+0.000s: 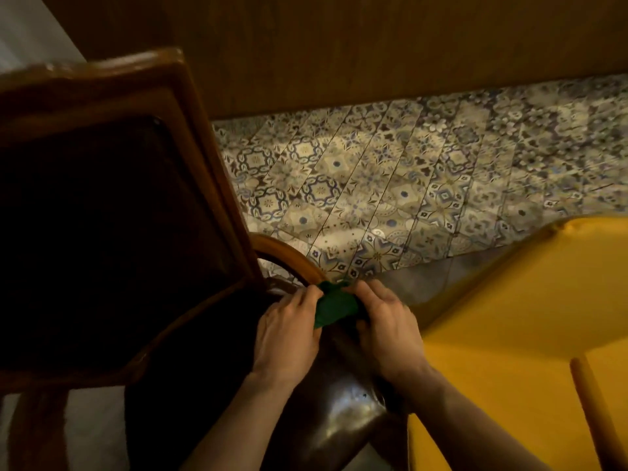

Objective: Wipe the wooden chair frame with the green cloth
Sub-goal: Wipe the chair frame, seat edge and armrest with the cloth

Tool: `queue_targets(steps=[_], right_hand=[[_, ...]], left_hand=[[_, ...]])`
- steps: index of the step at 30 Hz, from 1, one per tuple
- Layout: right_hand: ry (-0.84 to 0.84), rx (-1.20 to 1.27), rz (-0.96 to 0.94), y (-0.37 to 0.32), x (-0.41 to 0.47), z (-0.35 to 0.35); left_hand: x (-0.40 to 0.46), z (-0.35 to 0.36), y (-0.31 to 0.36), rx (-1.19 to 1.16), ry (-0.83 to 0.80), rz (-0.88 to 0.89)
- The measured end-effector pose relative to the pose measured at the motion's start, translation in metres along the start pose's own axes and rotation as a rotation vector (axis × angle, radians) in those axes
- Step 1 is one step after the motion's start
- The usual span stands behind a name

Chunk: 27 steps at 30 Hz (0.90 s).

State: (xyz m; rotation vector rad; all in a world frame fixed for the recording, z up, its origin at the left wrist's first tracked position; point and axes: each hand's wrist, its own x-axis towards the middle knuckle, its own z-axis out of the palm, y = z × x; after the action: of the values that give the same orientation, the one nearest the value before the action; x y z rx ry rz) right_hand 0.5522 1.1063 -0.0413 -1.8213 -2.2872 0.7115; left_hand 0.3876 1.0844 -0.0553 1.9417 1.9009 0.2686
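**Both hands bunch the green cloth at the chair's curved wooden rail**

Low in the middle of the frame, the left hand (289, 331) and the right hand (387, 329) meet over the green cloth (334, 305). The cloth is crumpled into a small wad between them, with one edge poking up toward the tiles and the rest tucked under the fingers. The left hand's fingers are curled in, their tips pinching the cloth's left side. The right hand's fingers are likewise bent and closed over the cloth's right side, the thumb tucked below. Neither hand is spread flat.

The cloth sits just at the lower end of a curved wooden rail (289, 254) that arcs up and left from the hands. Whether it presses against the wood cannot be told. This rail belongs to the wooden chair frame (190, 130), which fills the left half of the frame, its glossy brown border enclosing a dark panel (102, 232). Below the hands lies a shiny dark brown cushion (339, 413).

A patterned tile floor (407, 185) spreads across the centre and right. A yellow upholstered surface (526, 317) occupies the lower right, and a brown wooden wall (339, 45) runs along the top.
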Motion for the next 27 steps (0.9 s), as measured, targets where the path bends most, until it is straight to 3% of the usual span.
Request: queue_targets(steps=[7, 11, 17, 22, 27], right_hand=[[-0.186, -0.040, -0.034, 0.036, 0.012, 0.031], [-0.158, -0.031, -0.068, 0.039, 0.009, 0.037], [-0.111, -0.061, -0.067, 0.030, 0.022, 0.046], [-0.107, -0.059, -0.082, 0.027, 0.027, 0.052], [-0.081, -0.044, -0.084, 0.024, 0.037, 0.060]], left_hand=[[0.007, 0.052, -0.005, 0.004, -0.144, -0.051], [0.014, 0.040, -0.022, -0.050, -0.158, 0.031], [0.082, 0.022, -0.052, 0.048, 0.012, 0.077], [0.132, 0.033, -0.074, 0.248, -0.173, 0.109], [0.143, 0.043, -0.087, 0.195, -0.155, 0.098]])
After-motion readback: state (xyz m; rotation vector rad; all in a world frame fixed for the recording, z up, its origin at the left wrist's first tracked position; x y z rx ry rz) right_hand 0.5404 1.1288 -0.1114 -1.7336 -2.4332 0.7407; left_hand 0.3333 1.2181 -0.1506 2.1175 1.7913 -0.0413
